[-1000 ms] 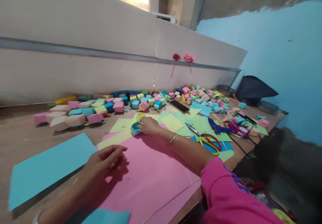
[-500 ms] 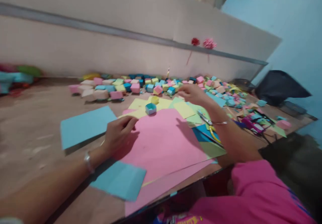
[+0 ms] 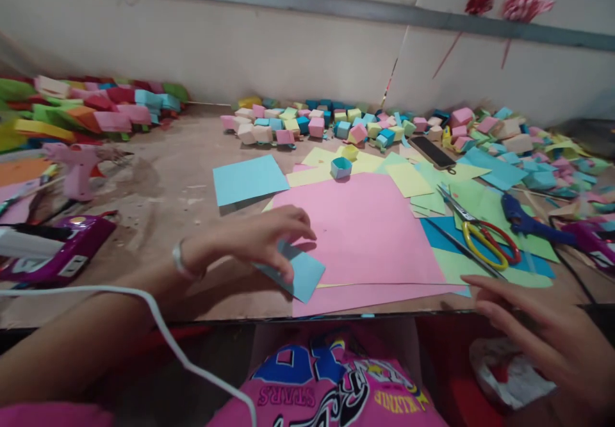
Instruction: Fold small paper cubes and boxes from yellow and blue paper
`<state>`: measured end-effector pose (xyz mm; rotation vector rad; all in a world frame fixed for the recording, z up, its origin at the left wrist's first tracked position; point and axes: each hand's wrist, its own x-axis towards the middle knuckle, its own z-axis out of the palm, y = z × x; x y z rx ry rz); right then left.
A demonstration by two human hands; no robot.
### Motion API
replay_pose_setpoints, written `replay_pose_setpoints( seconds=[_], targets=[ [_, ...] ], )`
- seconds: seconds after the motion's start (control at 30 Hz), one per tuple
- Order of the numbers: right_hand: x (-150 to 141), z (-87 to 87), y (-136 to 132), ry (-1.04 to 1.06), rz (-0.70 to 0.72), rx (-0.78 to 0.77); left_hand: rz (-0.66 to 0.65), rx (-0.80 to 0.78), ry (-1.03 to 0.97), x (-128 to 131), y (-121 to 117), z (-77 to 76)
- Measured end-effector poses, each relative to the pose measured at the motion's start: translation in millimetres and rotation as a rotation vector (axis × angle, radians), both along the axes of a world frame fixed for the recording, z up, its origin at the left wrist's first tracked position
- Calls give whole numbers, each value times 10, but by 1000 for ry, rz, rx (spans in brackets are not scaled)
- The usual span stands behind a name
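My left hand (image 3: 264,238) is over a small light-blue paper (image 3: 310,273) at the table's front. Its thumb and fingers are apart; I cannot tell whether they touch the paper. A large pink sheet (image 3: 369,235) lies beside it, overlapping other coloured sheets. My right hand (image 3: 533,331) hangs at the front edge on the right, fingers spread and holding nothing. Nearest to it are scissors (image 3: 485,241) with yellow and red handles and a thin dark rod (image 3: 461,244). Behind the pink sheet sit a small open blue paper box (image 3: 341,168) and a yellow paper piece (image 3: 350,152).
Rows of folded paper boxes (image 3: 316,127) line the wall. A phone (image 3: 433,153) lies before them. A blue glue gun (image 3: 533,222) is at right, a pink glue gun (image 3: 74,168) at left near a purple device (image 3: 62,251). A white cable (image 3: 163,331) crosses my left forearm.
The view has swung left. My right hand has come back from the paper boxes to the table's front edge. My left hand has moved from the pink sheet's edge to the small blue paper.
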<state>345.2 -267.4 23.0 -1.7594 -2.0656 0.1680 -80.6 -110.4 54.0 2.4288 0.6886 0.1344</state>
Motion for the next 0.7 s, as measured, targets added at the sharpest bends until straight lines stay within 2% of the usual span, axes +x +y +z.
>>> replay_pose_setpoints(
  seconds=[0.03, 0.17, 0.3, 0.4, 0.43, 0.5, 0.6, 0.67, 0.7],
  targets=[
    [-13, -25, -62, 34, 41, -40, 34, 26, 29, -15, -137, -43],
    [-222, -93, -125, 105, 21, -45, 213, 172, 95, -16, -512, -186],
    [-425, -49, -61, 123, 170, 7, 339, 337, 62, 41, -614, -205],
    [-446, 12, -24, 141, 218, 87, 360, 592, -47, 65, -642, -155],
    [-431, 19, -14, 149, 190, 98, 370, 741, -106, 67, -651, -147],
    [-377, -7, 9, 174, 134, 151, 470, 938, -91, 81, -655, -176],
    [-259, -133, 52, 214, -28, 253, 647, 970, -133, 198, -625, -340],
    [-172, -236, 85, 240, -147, 325, 666, 959, -178, 352, -607, -482],
    [-126, -283, 104, 238, -206, 359, 601, 903, -163, 435, -604, -546]
  ],
)
